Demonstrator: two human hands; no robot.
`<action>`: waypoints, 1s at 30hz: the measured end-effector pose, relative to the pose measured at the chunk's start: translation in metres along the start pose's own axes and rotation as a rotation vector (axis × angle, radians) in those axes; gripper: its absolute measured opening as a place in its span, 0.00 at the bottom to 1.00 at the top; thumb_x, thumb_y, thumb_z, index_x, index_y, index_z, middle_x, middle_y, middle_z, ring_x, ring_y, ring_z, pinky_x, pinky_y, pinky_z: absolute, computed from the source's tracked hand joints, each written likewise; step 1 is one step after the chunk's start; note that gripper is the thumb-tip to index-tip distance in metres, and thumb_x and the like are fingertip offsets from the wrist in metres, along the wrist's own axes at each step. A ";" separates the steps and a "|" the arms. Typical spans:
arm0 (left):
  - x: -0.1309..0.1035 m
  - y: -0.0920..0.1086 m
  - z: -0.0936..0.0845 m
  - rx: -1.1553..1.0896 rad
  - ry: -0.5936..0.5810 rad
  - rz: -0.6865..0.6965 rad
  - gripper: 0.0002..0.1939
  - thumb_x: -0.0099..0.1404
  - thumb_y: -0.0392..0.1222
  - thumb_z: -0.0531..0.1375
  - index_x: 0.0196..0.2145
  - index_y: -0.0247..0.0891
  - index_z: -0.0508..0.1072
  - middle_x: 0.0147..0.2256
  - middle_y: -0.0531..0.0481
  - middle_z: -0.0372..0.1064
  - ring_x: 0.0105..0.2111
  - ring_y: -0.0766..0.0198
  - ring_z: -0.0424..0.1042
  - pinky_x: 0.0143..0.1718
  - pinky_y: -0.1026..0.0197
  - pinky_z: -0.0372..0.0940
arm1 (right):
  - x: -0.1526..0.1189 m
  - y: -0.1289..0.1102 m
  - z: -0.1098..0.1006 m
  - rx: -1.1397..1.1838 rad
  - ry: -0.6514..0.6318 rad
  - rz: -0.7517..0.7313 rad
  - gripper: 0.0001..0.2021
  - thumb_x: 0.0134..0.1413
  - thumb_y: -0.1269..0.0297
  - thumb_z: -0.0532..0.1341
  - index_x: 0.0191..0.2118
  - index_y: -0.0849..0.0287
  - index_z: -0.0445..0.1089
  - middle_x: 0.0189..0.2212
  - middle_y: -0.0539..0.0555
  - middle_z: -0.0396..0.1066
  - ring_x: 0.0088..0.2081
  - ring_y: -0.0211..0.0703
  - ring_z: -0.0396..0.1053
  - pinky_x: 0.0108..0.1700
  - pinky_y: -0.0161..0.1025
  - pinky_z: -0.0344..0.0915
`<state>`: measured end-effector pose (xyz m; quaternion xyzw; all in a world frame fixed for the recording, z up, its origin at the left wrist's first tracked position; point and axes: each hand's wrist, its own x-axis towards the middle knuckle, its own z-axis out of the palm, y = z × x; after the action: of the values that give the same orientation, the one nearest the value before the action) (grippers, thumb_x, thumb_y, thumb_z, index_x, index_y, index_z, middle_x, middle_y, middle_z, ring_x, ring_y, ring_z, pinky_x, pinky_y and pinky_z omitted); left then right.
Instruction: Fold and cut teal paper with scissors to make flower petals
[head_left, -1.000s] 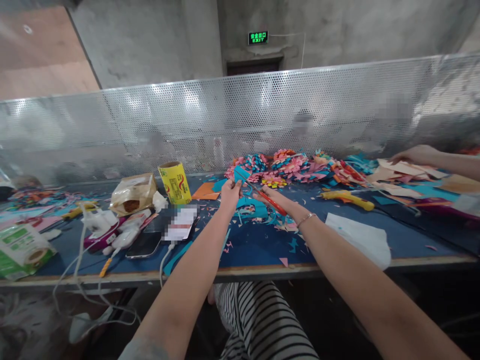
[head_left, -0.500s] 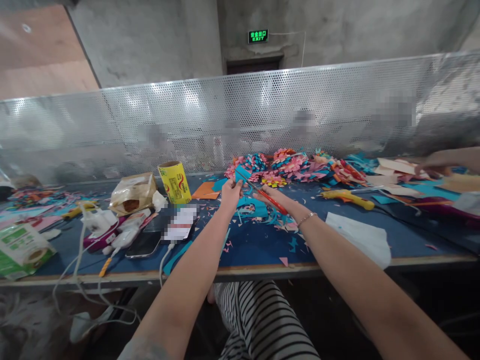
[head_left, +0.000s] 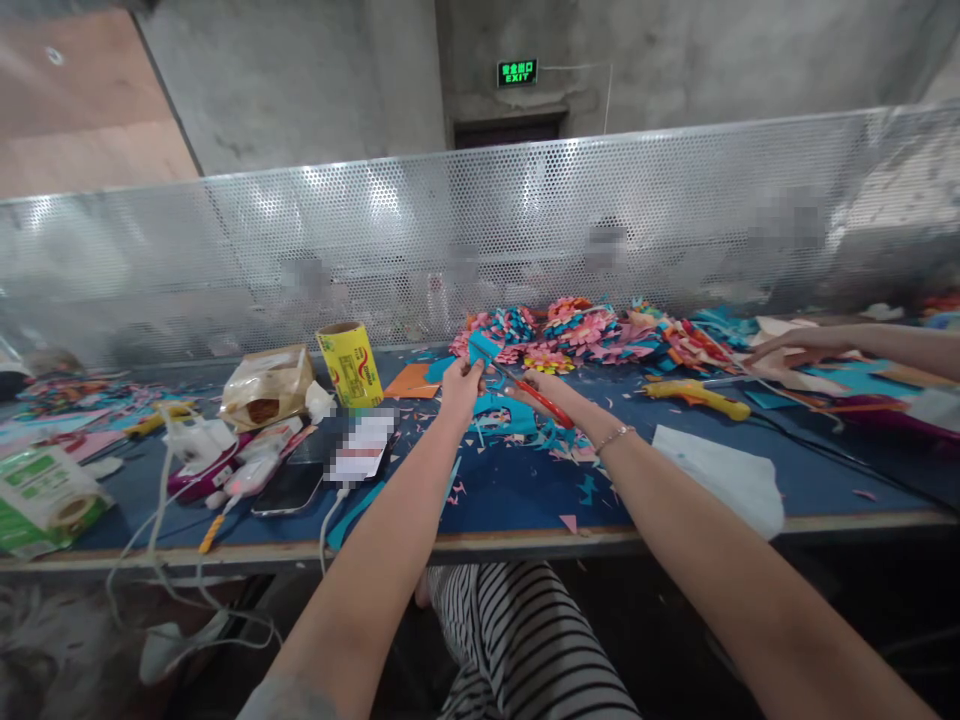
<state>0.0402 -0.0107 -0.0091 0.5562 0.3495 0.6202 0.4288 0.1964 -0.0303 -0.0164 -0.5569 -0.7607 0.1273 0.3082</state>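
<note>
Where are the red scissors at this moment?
In the head view, the scissors are near the centre, in the right hand, their blades by the blue piece that the left hand holds, nearer the wearer than the flower pile.

From my remote seat, I look over a blue tabletop (head_left: 517, 505) strewn with teal and pink scraps (head_left: 501, 418), a heap of colorful flower shapes (head_left: 577, 325) along its far side. At left stand a yellow container (head_left: 351, 368) and a brown bag (head_left: 266, 385) near a dark phone (head_left: 289, 487); at right lie a yellow-handled tool (head_left: 705, 398) and a white sheet (head_left: 720, 478).
</note>
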 end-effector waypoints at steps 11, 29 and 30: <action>0.006 -0.008 -0.003 -0.018 0.070 -0.027 0.14 0.58 0.48 0.57 0.23 0.35 0.62 0.22 0.51 0.67 0.14 0.75 0.55 0.15 0.68 0.50 | -0.004 -0.004 0.001 0.133 -0.054 0.055 0.16 0.45 0.50 0.58 0.28 0.58 0.57 0.15 0.45 0.56 0.15 0.34 0.57 0.19 0.33 0.54; -0.005 0.008 0.005 -0.129 -0.021 -0.162 0.14 0.53 0.45 0.61 0.22 0.35 0.62 0.18 0.55 0.64 0.13 0.76 0.55 0.15 0.70 0.49 | -0.004 -0.006 0.001 0.088 0.021 -0.049 0.20 0.47 0.45 0.56 0.23 0.58 0.54 0.19 0.46 0.55 0.22 0.33 0.53 0.24 0.33 0.53; -0.005 0.008 0.005 -0.132 -0.021 -0.165 0.14 0.53 0.45 0.61 0.22 0.35 0.62 0.18 0.55 0.64 0.13 0.76 0.55 0.15 0.70 0.49 | -0.003 -0.006 0.002 0.077 0.019 -0.035 0.19 0.47 0.47 0.56 0.23 0.58 0.54 0.19 0.46 0.55 0.21 0.32 0.53 0.24 0.33 0.52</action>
<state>0.0438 -0.0191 -0.0032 0.5023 0.3479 0.5988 0.5178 0.1910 -0.0354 -0.0154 -0.5324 -0.7620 0.1459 0.3387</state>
